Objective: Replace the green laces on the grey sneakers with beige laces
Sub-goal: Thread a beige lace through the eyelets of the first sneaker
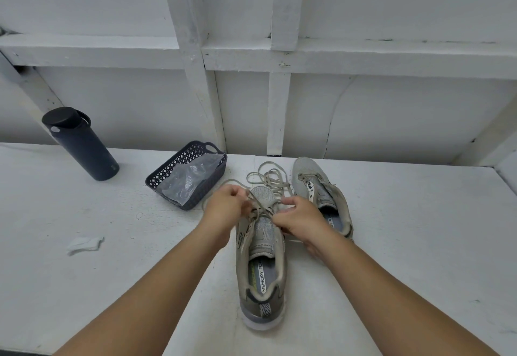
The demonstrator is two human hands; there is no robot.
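Head view. The near sneaker [261, 257] is set heel toward the person on the white table [405, 243], toe away. A beige lace [267, 178] is threaded through its lower eyelets only; the loose ends are looped in a heap on the table just past the toe. The left hand [226, 206] is clenched around one strand at the left side of the eyelets. The right hand [300, 220] is pinching the other strand at the right side, fingers curled. The second sneaker [321, 196] is lying just to the right, touching or nearly touching the first, and no lace is seen in it. No green lace is visible anywhere.

Risks, as judged:
- The loose loops could be knotted together if both ends are pulled at once.
- An eyelet could be skipped or the two ends left uneven, since most eyelets are covered by the hands.
- The near sneaker is not pinned down, so it could be dragged by a hard pull.

Surface and room. The table is painted white, scuffed and speckled. A dark basket [208, 150] holding crumpled clear plastic is placed left of the sneakers. A dark bottle [81, 145] is stood upright further left, well apart. A scrap of white paper [85, 244] is lying near the left edge. The wall behind is made of white-painted boards and framing.
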